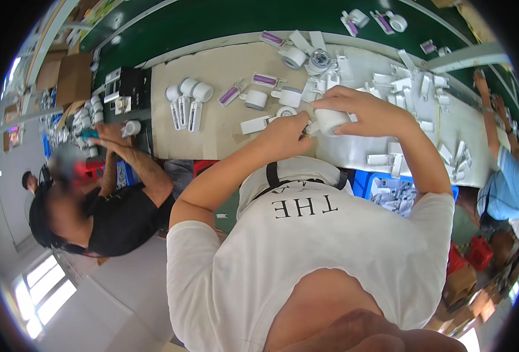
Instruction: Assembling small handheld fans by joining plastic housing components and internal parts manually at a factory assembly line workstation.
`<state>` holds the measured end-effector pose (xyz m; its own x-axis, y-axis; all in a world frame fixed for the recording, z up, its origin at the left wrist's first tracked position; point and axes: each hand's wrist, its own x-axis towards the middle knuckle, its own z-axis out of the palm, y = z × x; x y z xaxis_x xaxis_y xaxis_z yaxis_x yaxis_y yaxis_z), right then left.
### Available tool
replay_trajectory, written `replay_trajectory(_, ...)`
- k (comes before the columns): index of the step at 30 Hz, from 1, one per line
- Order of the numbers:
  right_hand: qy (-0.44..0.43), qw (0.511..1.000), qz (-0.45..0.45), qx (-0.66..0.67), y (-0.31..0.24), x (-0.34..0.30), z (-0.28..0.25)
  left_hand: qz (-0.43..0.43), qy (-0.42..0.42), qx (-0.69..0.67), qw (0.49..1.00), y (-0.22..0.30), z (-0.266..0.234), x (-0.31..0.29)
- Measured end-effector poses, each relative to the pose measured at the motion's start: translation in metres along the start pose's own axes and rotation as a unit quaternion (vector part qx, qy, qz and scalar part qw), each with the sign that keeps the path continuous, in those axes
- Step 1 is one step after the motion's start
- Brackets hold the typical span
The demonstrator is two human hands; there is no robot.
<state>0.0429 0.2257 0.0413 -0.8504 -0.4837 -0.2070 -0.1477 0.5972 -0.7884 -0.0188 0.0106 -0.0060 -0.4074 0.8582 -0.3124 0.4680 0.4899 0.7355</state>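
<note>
Both my hands meet over the near edge of the workbench, around a white device with a round cup-shaped head [331, 122]. My right hand [369, 110] is curled over that head, thumb on the near side and fingers over the top. At the neck side of the same device, my left hand [284, 136] is closed with its fingers bent; what sits right between those fingertips is partly hidden. Just beyond my left hand lie a white handle piece [256, 125] and a round slotted part [286, 112]. Further off rest white cup-shaped heads [256, 100] and purple-striped handle pieces [232, 94].
Three assembled white devices [190, 101] lie on the left of the bench. Many loose white parts [403, 82] spread to the right. A blue bin [362, 183] of parts stands below the edge. Co-workers sit at left [121, 217] and right [502, 182].
</note>
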Motion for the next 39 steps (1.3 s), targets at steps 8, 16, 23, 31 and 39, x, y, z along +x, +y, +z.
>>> replay_trajectory(8,0.11,0.99,-0.02,0.084,0.018,-0.007,0.018,-0.012,-0.041,-0.155,0.987,-0.01,-0.004,0.008)
replay_trajectory(16,0.286,0.92,0.267,0.021,0.092,-0.104,0.091,-0.104,-0.118,-0.573,0.804,-0.003,0.003,0.029)
replay_trajectory(23,0.206,0.918,0.178,-0.289,0.128,-0.13,0.18,-0.087,-0.113,-0.635,0.759,-0.006,0.013,0.036)
replay_trajectory(31,0.492,0.838,0.192,0.139,0.106,-0.071,0.145,-0.039,0.021,-0.603,0.796,-0.003,0.022,0.036)
replay_trajectory(39,0.396,0.867,0.228,-0.198,0.145,-0.069,0.17,-0.023,0.085,-0.617,0.782,-0.014,0.028,0.019)
